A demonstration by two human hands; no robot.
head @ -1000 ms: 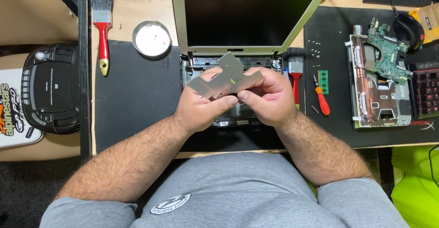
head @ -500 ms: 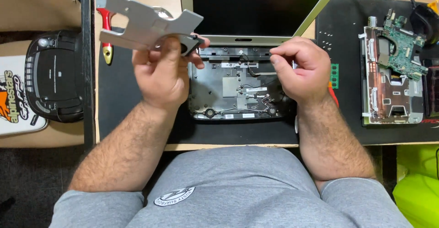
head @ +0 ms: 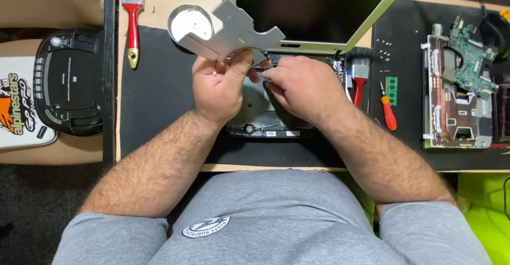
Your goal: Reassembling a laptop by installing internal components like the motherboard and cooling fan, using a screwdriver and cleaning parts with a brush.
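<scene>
1. The left hand (head: 220, 87) is closed on a flat grey metal plate (head: 234, 31), pinching its lower edge between thumb and fingers. The plate is lifted clear of the desk (head: 159, 2) and rises up and away from this hand.

2. The plate has an irregular stepped outline. Its long axis runs slantwise, from the far left of the left hand across to just beyond the right hand (head: 300, 87). Its broad face is tilted toward the camera.

3. The right hand is curled, fingertips together, just beside the left hand and near the plate's lower right corner. I cannot tell whether it pinches something small or only touches the plate's edge. The left hand plainly carries the plate; the right is merely close to it.

4. Directly under both hands lies the opened laptop base (head: 265, 129), its inner parts showing between the wrists. The laptop's screen (head: 313, 7) stands beyond the hands, partly behind the plate.

5. Beyond the left hand, half hidden by the plate, sits a round tin (head: 188, 23). Farther left lie a red-handled brush (head: 132, 23) and a black portable stereo (head: 69, 82).

6. To the right of the right hand lie a second red brush (head: 360, 79), an orange-handled screwdriver (head: 388, 111), a small green memory stick (head: 391, 83), and farther off a removed circuit board assembly (head: 457, 92).
</scene>
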